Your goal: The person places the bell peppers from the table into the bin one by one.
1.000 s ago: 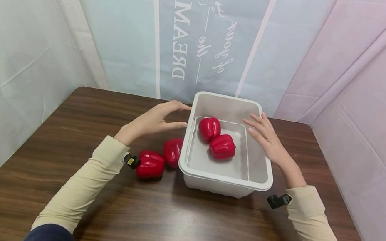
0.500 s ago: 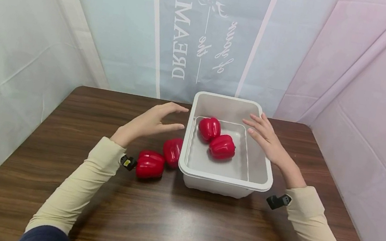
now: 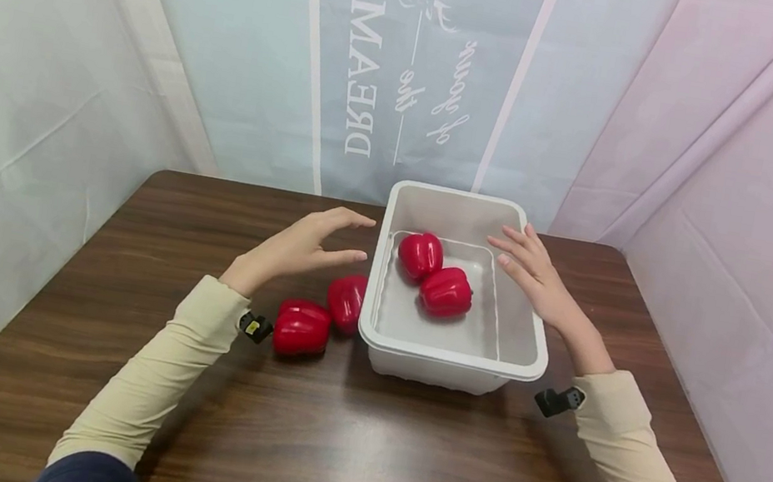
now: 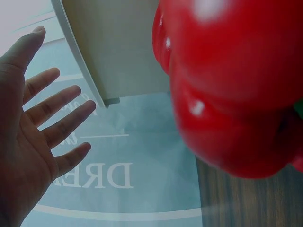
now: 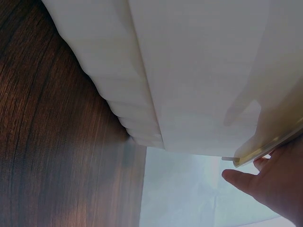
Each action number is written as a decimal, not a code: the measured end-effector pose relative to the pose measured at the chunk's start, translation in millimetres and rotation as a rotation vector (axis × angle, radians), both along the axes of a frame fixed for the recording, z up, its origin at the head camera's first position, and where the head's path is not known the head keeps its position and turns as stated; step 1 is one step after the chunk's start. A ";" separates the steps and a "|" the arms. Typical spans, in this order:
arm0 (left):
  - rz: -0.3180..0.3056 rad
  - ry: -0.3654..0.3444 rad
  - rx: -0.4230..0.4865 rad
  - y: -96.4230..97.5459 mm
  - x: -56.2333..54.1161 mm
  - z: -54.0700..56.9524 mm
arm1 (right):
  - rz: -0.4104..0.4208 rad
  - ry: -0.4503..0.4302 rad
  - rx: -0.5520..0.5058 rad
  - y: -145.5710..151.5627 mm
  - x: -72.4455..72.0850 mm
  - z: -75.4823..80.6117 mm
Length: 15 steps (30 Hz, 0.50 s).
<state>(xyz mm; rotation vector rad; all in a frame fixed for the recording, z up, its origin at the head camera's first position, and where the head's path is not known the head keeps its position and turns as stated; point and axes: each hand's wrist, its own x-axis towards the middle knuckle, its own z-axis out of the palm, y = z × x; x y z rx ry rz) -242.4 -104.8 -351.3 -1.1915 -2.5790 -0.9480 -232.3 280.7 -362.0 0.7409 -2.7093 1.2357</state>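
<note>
A light grey plastic bin point(image 3: 449, 359) stands on the table with two red bell peppers inside, the farther one point(image 3: 420, 256) touching the nearer one point(image 3: 446, 293). Outside its left wall are two more, a red bell pepper point(image 3: 302, 329) and another red pepper point(image 3: 345, 303) partly hidden by the rim. My left hand point(image 3: 302, 245) hovers just left of the bin, fingers spread and nothing held; the left wrist view has a pepper point(image 4: 227, 94) looming close. Over the right rim lies my right hand point(image 3: 535, 280), fingers extended above the inside. Whether it touches the rim, I cannot tell.
The dark wood table point(image 3: 352, 455) extends in front of the bin and to both sides. A printed blue-grey cloth point(image 3: 429, 71) hangs behind its far edge. White cloth walls point(image 3: 757, 249) close in the sides.
My left hand has drawn slightly leftward, away from the bin's rim. The right hand, bin and peppers have stayed in place.
</note>
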 end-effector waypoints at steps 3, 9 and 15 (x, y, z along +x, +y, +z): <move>-0.001 -0.004 0.005 0.2 0.6 -0.2 | 0.006 0.006 0.002 -0.3 0.7 1.5; 0.003 -0.021 0.001 -0.5 1.6 -1.9 | 0.011 0.009 0.000 -0.4 0.6 2.2; 0.010 -0.040 -0.012 -2.1 2.1 -3.5 | 0.010 0.010 -0.002 -0.9 -0.3 1.5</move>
